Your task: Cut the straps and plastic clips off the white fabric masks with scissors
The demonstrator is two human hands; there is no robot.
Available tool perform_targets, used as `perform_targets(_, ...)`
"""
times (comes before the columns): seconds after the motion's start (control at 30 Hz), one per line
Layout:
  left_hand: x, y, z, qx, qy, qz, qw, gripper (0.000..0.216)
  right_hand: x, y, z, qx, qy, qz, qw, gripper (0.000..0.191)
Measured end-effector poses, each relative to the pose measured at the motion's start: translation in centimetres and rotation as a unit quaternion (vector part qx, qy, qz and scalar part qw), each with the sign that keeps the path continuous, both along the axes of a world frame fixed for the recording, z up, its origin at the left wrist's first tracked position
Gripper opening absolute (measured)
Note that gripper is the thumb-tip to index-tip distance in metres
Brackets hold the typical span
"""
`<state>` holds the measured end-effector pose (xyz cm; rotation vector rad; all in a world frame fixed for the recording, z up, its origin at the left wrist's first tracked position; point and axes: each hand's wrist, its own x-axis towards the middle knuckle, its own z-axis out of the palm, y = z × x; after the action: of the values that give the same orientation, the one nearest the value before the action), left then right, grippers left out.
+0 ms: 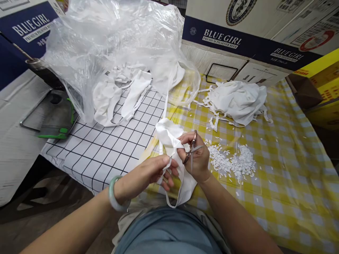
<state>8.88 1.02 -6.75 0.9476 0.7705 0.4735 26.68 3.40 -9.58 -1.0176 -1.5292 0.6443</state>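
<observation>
While the white cloth pc (165,132) hung btwn both hands, by the near edge of the yellow check cloth (286,169), the L hand (159,171) pinched a thin strip of it, thumb close to index, other fingers loosely curled. The R hand (196,158) had thumb & index narrowed on the same pc and also held small scissors (194,149), blades parted and turned back twd the palm.

Judging by the heap of white clippings (245,160) just R of the R hand, a fair amt of snipping was prob. done. A pile of strappy white pcs (238,100) lay farther back on the R; loose white pcs (137,93) sat on the grid cloth (106,141), at the mouth of a clear plastic bag (116,38). Which lot was finished & which was waiting, couldn't tell; the pc in hand seemed mid-work, w/ at least one lot prob. left.

Writing: the R carton (225,26) read "BLUE GIRL" twice, w/ "PREMIUM PILSENER BEER" under; its round emblem's lettering was illegible. The L carton (16,44) carried the same brand & line, plus Chinese chars, partly covered. Red chars on the yellow box (328,84), far R: too blurry.
</observation>
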Motion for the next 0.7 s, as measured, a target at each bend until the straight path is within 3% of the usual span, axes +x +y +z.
perform_targets(0.07,0.7,0.8,0.0,-0.157,-0.114,-0.038,0.98,0.043,-0.2,0.0,0.3,-0.004,0.036,0.021,0.999,0.023)
perform_targets(0.1,0.9,1.1,0.1,-0.187,-0.139,-0.038,0.972,0.039,-0.1,0.0,0.6,-0.005,0.046,0.025,0.999,0.023)
perform_targets(0.17,1.2,1.6,0.3,-0.163,-0.128,-0.013,0.978,0.027,0.4,0.0,0.9,-0.001,0.05,0.022,0.998,0.021)
perform_targets(0.2,1.2,1.6,0.4,-0.11,-0.093,0.013,0.989,0.022,0.8,0.1,1.1,0.001,0.045,0.015,0.999,0.021)
perform_targets(0.27,0.9,1.2,0.6,0.083,0.026,0.092,0.992,0.016,1.4,0.2,1.1,0.004,0.026,-0.005,1.0,0.021)
perform_targets(0.3,0.7,0.9,0.6,0.202,0.092,0.137,0.965,0.013,1.6,0.2,1.0,0.004,0.018,-0.015,1.0,0.021)
perform_targets(0.37,0.3,0.1,0.5,0.395,0.185,0.201,0.877,0.005,1.7,0.3,0.7,0.003,0.011,-0.028,1.0,0.022)
perform_targets(0.4,0.2,-0.3,0.4,0.444,0.204,0.214,0.846,0.005,1.5,0.4,0.5,0.004,0.014,-0.029,0.999,0.022)
perform_targets(0.43,0.2,-0.6,0.3,0.453,0.206,0.213,0.841,0.005,1.3,0.5,0.4,0.006,0.018,-0.026,0.999,0.022)
perform_targets(0.47,0.3,-0.7,0.3,0.42,0.192,0.199,0.864,0.005,1.0,0.5,0.4,0.007,0.025,-0.021,0.999,0.022)
perform_targets(0.5,0.4,-0.7,0.2,0.348,0.163,0.176,0.906,0.007,0.7,0.5,0.4,0.009,0.031,-0.014,0.999,0.021)
perform_targets(0.57,0.9,-0.4,0.2,0.126,0.055,0.11,0.984,0.021,0.3,0.6,0.6,0.011,0.037,0.001,0.999,0.021)
perform_targets(0.63,1.3,0.3,0.3,-0.075,-0.073,0.057,0.993,0.03,0.1,0.6,0.8,0.005,0.037,0.014,0.999,0.021)
perform_targets(0.7,1.6,1.0,0.4,-0.157,-0.146,0.048,0.976,0.027,0.3,0.6,1.1,-0.003,0.033,0.019,0.999,0.02)
